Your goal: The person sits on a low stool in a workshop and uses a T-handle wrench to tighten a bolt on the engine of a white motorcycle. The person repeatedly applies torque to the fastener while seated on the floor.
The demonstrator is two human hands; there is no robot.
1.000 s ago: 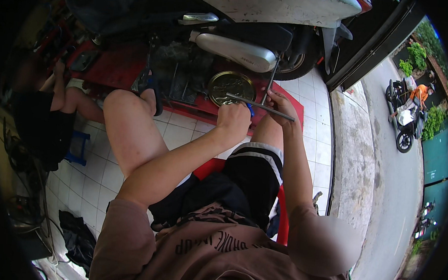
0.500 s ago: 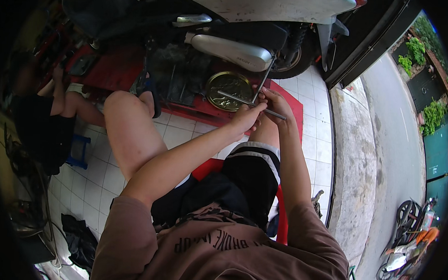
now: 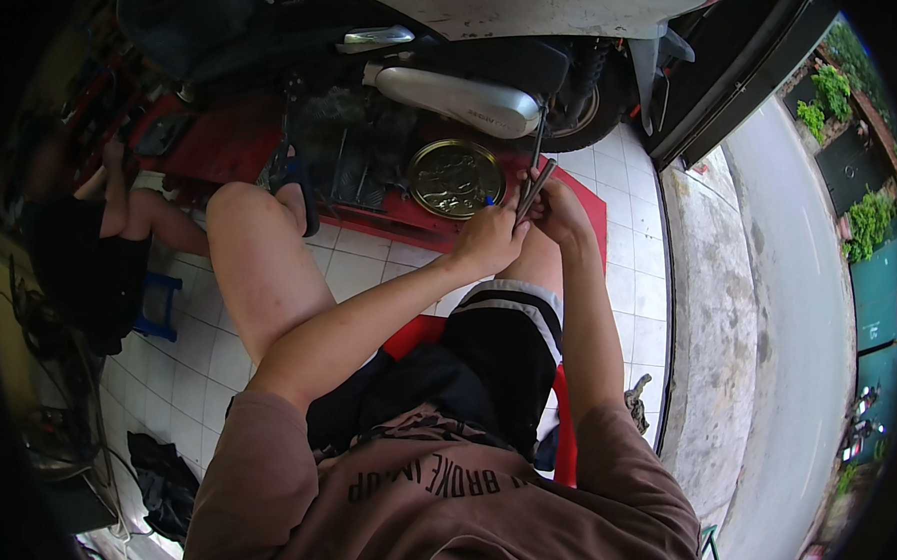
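Observation:
My left hand and my right hand meet above my right knee. Both grip a thin dark metal tool that points up and slightly right toward the scooter. My left fingertips pinch its lower end, and a small blue bit shows beside them. Just left of my hands a round brass-coloured tin lies on the red platform. My left foot in a dark sandal rests on the platform's edge.
A scooter with a silver muffler and rear wheel stands on the platform. Another person sits at the left on a blue stool. I sit on a red stool. A concrete kerb and road run along the right.
The tool lay nearly level across my hands; now it is tipped upright. Both hands have drawn closer together, to the right of the tin.

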